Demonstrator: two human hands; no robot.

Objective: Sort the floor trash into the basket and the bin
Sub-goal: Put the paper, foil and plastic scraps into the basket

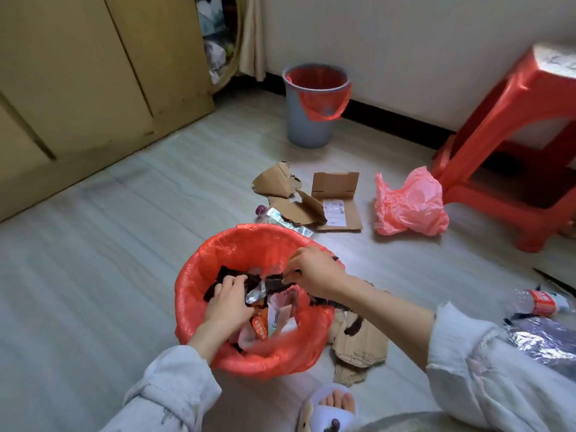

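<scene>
Head view. Pale wood-grain floor; white wall with a dark skirting; yellow-tan cabinet doors at left; red plastic stool at right.

Near container: round basket lined with a glossy red bag, directly below the hands. Inside it: an orange snack packet, pale wrappers, a foil scrap. Far container: grey bin with a red liner, standing against the wall.

Left hand curled down inside the basket, gripping a dark torn wrapper. Right hand pinches the other end of the same wrapper over the rim.

On the floor: torn brown cardboard pieces, a flat labelled carton, a crumpled pink plastic bag, more cardboard beside the basket, a clear bottle with a red label, and crinkled silver foil.
</scene>
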